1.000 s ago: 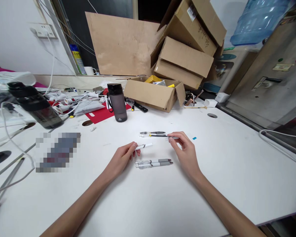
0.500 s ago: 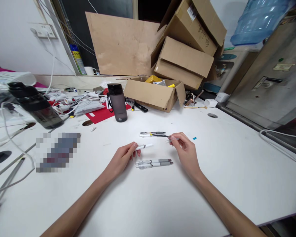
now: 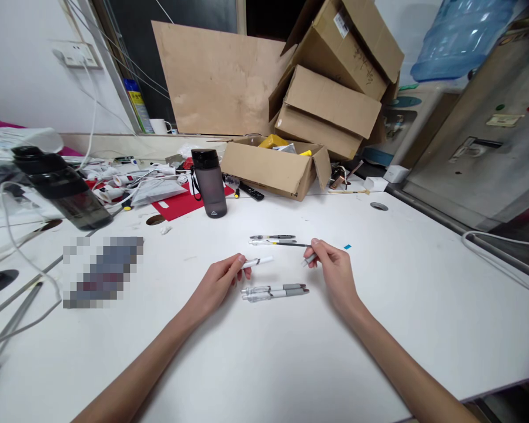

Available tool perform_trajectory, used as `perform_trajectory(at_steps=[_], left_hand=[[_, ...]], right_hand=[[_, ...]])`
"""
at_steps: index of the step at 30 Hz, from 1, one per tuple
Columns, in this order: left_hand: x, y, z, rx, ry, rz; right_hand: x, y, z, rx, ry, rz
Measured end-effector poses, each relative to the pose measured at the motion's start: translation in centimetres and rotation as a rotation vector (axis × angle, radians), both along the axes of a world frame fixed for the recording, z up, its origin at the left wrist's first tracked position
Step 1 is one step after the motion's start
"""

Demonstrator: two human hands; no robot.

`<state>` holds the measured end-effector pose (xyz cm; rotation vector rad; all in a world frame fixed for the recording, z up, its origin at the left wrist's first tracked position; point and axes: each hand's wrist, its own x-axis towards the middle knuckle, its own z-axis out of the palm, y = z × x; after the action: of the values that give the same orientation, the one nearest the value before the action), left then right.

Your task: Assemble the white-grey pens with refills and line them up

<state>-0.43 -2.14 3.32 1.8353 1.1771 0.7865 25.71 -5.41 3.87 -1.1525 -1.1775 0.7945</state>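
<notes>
My left hand (image 3: 220, 285) is closed on a white pen barrel (image 3: 259, 261), whose end points right. My right hand (image 3: 336, 271) pinches a thin dark pen refill (image 3: 297, 244) that reaches left, and also holds a short grey pen grip (image 3: 310, 258). Between and below the hands, two white pens with grey grips (image 3: 275, 289) lie side by side on the table. Farther back rest a dark clear pen (image 3: 264, 237) and a white pen (image 3: 260, 242), partly overlapped by the refill.
On the white table (image 3: 264, 364) stand a dark bottle (image 3: 214, 188) and, at left, a larger bottle (image 3: 66, 188). An open cardboard box (image 3: 268, 167) sits behind. A blue scrap (image 3: 347, 247) lies right of my right hand. Cables and clutter fill the left back.
My right hand has shifted slightly right with the refill, and the grey grip in its fingers has turned to slant down-left. My left hand and its barrel have stayed nearly still.
</notes>
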Motion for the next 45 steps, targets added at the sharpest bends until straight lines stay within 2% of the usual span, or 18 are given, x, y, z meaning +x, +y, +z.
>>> perform_trajectory(at_steps=[24, 34, 45], left_hand=[[-0.17, 0.25, -0.52, 0.004, -0.001, 0.008], [-0.12, 0.14, -0.06, 0.004, -0.004, 0.007], [-0.2, 0.24, 0.4, 0.04, -0.102, 0.128]], right_hand=[[-0.02, 0.06, -0.08, -0.049, 0.05, -0.026], [-0.07, 0.11, -0.09, -0.048, 0.049, -0.023], [-0.02, 0.01, -0.1, -0.05, 0.041, -0.025]])
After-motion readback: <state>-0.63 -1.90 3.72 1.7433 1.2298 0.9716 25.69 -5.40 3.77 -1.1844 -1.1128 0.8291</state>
